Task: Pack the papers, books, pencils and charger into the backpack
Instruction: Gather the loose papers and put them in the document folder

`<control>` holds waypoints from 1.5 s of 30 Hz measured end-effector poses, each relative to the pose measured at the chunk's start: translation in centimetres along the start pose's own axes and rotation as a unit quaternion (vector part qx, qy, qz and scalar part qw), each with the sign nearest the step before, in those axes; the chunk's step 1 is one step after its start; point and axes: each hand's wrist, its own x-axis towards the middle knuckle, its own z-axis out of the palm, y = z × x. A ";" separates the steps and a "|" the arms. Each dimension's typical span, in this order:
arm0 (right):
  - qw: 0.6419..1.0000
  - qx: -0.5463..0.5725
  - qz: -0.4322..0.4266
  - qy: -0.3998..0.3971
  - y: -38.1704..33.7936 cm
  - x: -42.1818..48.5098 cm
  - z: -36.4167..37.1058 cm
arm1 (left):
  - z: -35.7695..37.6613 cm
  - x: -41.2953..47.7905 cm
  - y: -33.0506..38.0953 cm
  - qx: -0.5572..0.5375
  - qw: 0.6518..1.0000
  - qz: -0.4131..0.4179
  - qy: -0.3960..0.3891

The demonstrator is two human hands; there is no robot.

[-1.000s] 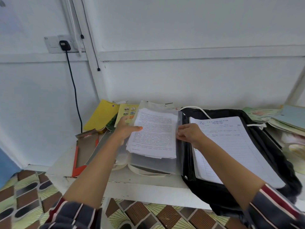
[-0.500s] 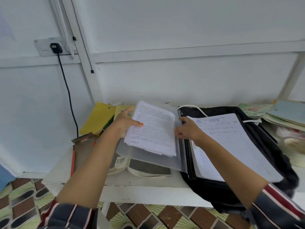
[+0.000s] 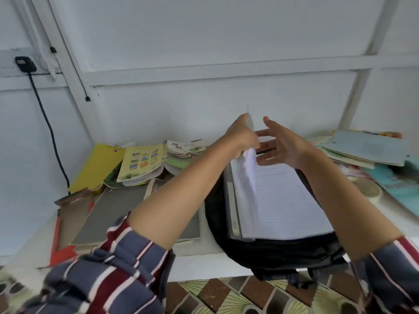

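Over the open black backpack (image 3: pixel 267 252), the left hand (image 3: pixel 241 135) is gripping a clear folder of papers (image 3: pixel 246 177), standing it on edge. Just right of it, the right hand (image 3: pixel 284 146) is hovering with fingers spread, holding nothing, above a lined sheet (image 3: pixel 288 200) lying in the bag.

1. Black backpack (image 3: pixel 267 252): matt woven cloth.
2. Clear folder (image 3: pixel 233 209): glossy, translucent plastic around white paper.
3. Lined sheet (image 3: pixel 288 200): matt white paper.
4. Yellow booklet (image 3: pixel 96 167): smooth matt card.
5. Picture book (image 3: pixel 141 163): slightly glossy paper cover.
6. Grey book (image 3: pixel 113 211): dull, matt cover.
7. Bench (image 3: pixel 204 264): smooth white painted surface.
8. Sleeve (image 3: pixel 108 275): striped soft cloth.
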 end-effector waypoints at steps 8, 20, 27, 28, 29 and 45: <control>0.998 0.036 0.040 -0.021 5.8 0.3 -8.8 | 9.1 2.8 -0.1 -0.112 0.973 -0.097 -0.175; 0.924 -0.366 0.097 0.061 8.9 2.1 -10.2 | 9.7 3.9 -9.7 0.222 0.932 -0.257 0.125; 0.949 -0.294 0.104 0.043 9.4 2.2 -10.8 | 7.4 3.0 -11.7 0.091 0.970 -0.202 0.100; 0.951 -0.290 0.100 0.045 9.5 2.1 -10.8 | 7.1 2.7 -11.8 0.070 0.974 -0.191 0.097; 0.953 -0.284 0.099 0.042 9.6 2.2 -10.8 | 6.7 2.6 -11.9 0.050 0.977 -0.182 0.097; 0.995 -0.017 0.078 0.063 11.9 2.7 -11.0 | 5.0 2.1 -13.1 -0.115 0.982 -0.145 0.027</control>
